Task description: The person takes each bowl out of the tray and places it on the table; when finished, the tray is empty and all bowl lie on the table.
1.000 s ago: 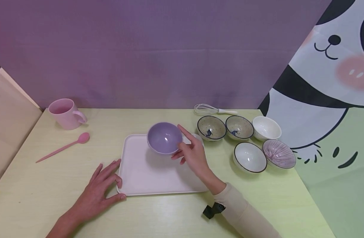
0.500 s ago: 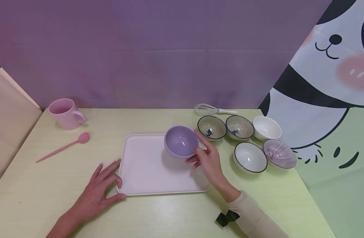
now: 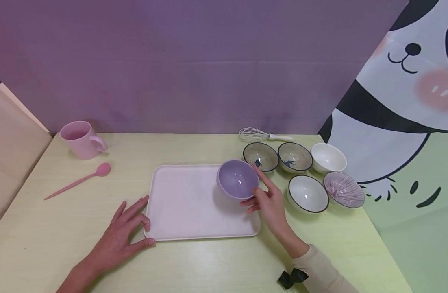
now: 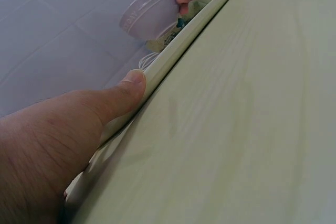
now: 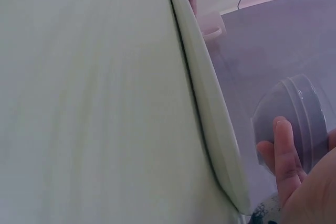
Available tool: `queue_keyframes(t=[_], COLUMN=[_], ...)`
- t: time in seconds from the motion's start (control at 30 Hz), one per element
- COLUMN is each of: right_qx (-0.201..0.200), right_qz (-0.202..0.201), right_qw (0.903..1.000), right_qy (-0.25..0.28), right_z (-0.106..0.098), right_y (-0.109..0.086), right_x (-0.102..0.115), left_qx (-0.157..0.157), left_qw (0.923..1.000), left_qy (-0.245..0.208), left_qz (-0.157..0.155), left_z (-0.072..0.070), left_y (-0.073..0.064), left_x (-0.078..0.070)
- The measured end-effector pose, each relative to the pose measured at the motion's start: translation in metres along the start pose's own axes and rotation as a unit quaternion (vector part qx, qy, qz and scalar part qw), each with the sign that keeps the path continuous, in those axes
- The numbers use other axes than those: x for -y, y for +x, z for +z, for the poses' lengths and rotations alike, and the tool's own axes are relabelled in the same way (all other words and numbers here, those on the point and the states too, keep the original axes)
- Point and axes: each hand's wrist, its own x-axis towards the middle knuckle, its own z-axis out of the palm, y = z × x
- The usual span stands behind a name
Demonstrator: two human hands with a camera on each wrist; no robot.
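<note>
A purple bowl (image 3: 238,179) is raised over the right part of a white rectangular tray (image 3: 187,203), its shadow falling on the tray. My right hand (image 3: 269,203) grips the bowl by its right side, thumb at the rim. The right wrist view shows fingers against the outer wall of the bowl (image 5: 286,114). At the tray's front left corner, my left hand (image 3: 121,236) holds the edge, thumb at the front and bent index finger at the left side. In the left wrist view the thumb of the left hand (image 4: 68,124) presses the tray's rim.
On the right stand two speckled bowls (image 3: 295,156), a plain white bowl (image 3: 328,158), a dark-rimmed white bowl (image 3: 308,194) and a purple-striped bowl (image 3: 344,189). Behind them lies a whisk (image 3: 264,134). A pink mug (image 3: 81,140) and pink spoon (image 3: 81,181) are at left.
My right hand has carried the purple bowl to the right and slightly nearer, from over the tray's middle to over its right part. The left hand stays at the tray's corner.
</note>
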Motion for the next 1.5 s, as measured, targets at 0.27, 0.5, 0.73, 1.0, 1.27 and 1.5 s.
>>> queue_keyframes(t=[0.27, 0.5, 0.73, 1.0, 1.27, 1.5], right_qx=[-0.019, -0.034, -0.047, -0.051, -0.059, -0.055], right_qz=[0.007, 0.012, 0.012, 0.02, 0.012, 0.002], right_qw=[0.9998, 0.9993, 0.9988, 0.9984, 0.9982, 0.9984], right_qy=[0.009, 0.006, 0.008, 0.008, 0.004, 0.012], right_z=[-0.014, -0.03, -0.042, -0.05, -0.055, -0.06], right_y=[-0.004, -0.012, -0.019, -0.023, -0.026, -0.029], right_x=[-0.005, -0.005, -0.007, -0.009, -0.01, -0.012], left_qx=[-0.003, 0.0, -0.003, -0.005, -0.007, -0.004], left_qw=[1.0, 1.0, 1.0, 0.9999, 0.9998, 0.9995], left_qy=[-0.001, -0.007, -0.006, -0.013, -0.016, -0.03], left_qz=[0.002, -0.001, 0.004, 0.001, -0.003, -0.004], left_z=[0.002, 0.002, 0.001, 0.001, 0.001, -0.001], left_y=[0.0, 0.0, 0.001, 0.0, -0.001, -0.001], left_x=[0.0, -0.002, -0.002, 0.0, 0.0, 0.0])
